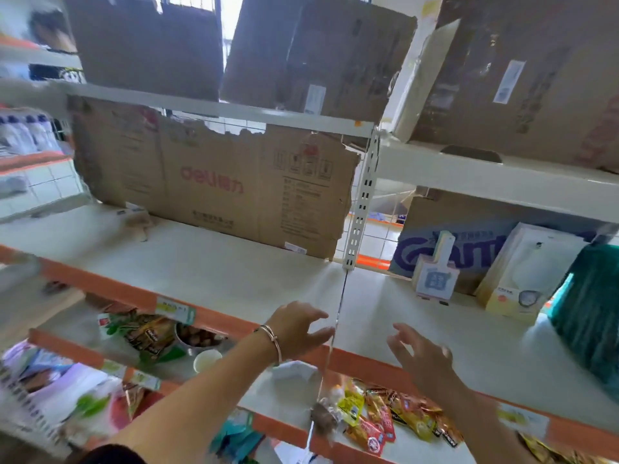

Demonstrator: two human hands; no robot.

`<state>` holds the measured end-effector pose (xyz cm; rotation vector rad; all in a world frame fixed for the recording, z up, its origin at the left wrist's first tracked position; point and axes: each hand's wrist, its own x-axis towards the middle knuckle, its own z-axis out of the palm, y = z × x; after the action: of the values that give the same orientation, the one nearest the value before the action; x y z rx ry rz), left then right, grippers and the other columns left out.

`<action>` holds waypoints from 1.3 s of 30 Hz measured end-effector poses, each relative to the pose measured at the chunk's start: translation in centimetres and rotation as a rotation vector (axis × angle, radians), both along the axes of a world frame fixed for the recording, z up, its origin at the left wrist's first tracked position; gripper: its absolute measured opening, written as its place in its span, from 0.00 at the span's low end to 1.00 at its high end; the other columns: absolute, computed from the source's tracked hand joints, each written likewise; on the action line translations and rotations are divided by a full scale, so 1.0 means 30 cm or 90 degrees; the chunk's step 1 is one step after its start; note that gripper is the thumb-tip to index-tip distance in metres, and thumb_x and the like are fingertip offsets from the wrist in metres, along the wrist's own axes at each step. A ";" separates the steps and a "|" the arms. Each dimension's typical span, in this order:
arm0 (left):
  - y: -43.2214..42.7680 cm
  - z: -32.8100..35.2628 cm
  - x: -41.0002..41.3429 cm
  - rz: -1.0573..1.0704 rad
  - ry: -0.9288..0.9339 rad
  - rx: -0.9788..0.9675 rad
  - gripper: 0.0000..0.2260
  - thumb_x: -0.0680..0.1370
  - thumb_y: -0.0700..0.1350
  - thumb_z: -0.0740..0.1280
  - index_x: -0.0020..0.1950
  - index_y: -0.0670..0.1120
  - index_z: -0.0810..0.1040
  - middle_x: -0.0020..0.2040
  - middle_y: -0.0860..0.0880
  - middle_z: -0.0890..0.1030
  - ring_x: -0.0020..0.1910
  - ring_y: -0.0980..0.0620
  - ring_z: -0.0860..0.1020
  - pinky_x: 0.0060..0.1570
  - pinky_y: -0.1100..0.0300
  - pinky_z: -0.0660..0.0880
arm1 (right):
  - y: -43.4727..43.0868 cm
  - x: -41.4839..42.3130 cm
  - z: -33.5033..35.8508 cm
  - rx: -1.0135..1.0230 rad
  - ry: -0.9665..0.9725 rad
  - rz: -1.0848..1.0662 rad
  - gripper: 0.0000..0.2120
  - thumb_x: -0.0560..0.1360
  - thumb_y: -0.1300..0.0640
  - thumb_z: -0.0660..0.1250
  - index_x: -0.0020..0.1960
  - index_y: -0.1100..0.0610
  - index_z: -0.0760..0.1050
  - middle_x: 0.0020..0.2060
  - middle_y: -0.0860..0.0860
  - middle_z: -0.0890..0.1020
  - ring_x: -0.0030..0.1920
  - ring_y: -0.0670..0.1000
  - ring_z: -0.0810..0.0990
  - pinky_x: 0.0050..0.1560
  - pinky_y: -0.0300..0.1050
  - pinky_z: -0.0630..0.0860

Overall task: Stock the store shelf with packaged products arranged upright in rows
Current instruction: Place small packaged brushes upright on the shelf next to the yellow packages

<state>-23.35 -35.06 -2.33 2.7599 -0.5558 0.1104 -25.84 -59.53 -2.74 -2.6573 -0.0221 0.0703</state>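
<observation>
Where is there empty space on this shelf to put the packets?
The widest bare patch is on the cream shelf, between the brown cardboard sheet behind and the orange front edge. Right of the white upright, a bare strip runs before the white box. The lower shelf is crowded with snack packets.

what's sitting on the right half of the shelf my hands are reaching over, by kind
cardboard carton with blue print: 1
white product boxes: 2
dark green pack: 1
total: 4
</observation>
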 end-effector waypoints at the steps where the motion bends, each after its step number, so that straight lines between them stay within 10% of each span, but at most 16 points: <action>1: 0.037 0.002 -0.036 0.008 0.005 0.019 0.23 0.76 0.61 0.57 0.66 0.50 0.73 0.63 0.48 0.77 0.61 0.49 0.73 0.60 0.57 0.69 | 0.033 -0.028 -0.001 0.010 0.004 0.003 0.33 0.70 0.35 0.42 0.69 0.46 0.65 0.61 0.42 0.75 0.65 0.46 0.71 0.71 0.52 0.48; 10: 0.362 0.009 -0.287 0.053 0.041 0.046 0.19 0.76 0.59 0.60 0.55 0.47 0.79 0.51 0.46 0.81 0.49 0.47 0.77 0.40 0.61 0.66 | 0.375 -0.208 0.013 -0.033 0.018 0.085 0.19 0.80 0.45 0.52 0.68 0.48 0.67 0.61 0.49 0.78 0.65 0.52 0.73 0.68 0.48 0.58; 15: 0.571 0.018 -0.325 0.108 0.013 0.020 0.15 0.76 0.58 0.60 0.53 0.50 0.78 0.48 0.48 0.82 0.47 0.48 0.78 0.45 0.60 0.71 | 0.606 -0.181 0.059 0.040 0.042 0.151 0.15 0.80 0.48 0.56 0.63 0.51 0.70 0.49 0.51 0.79 0.50 0.53 0.77 0.44 0.40 0.67; 21: 0.883 0.010 -0.235 0.172 -0.019 -0.034 0.22 0.72 0.61 0.57 0.55 0.49 0.79 0.52 0.49 0.82 0.51 0.48 0.78 0.51 0.58 0.74 | 0.987 -0.012 0.065 -0.002 0.001 0.229 0.20 0.81 0.47 0.51 0.71 0.49 0.65 0.66 0.47 0.74 0.69 0.49 0.68 0.71 0.49 0.52; 39: 1.614 -0.052 0.245 0.159 0.099 -0.008 0.16 0.78 0.50 0.61 0.65 0.48 0.72 0.63 0.48 0.75 0.63 0.50 0.71 0.63 0.58 0.66 | 1.801 0.456 -0.008 0.014 0.098 0.250 0.19 0.81 0.46 0.49 0.71 0.46 0.64 0.68 0.47 0.72 0.69 0.49 0.66 0.74 0.51 0.44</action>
<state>-16.01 13.36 -3.88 2.7822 -0.1691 -0.0423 -12.15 -5.48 -2.99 -2.5799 -0.4906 0.3981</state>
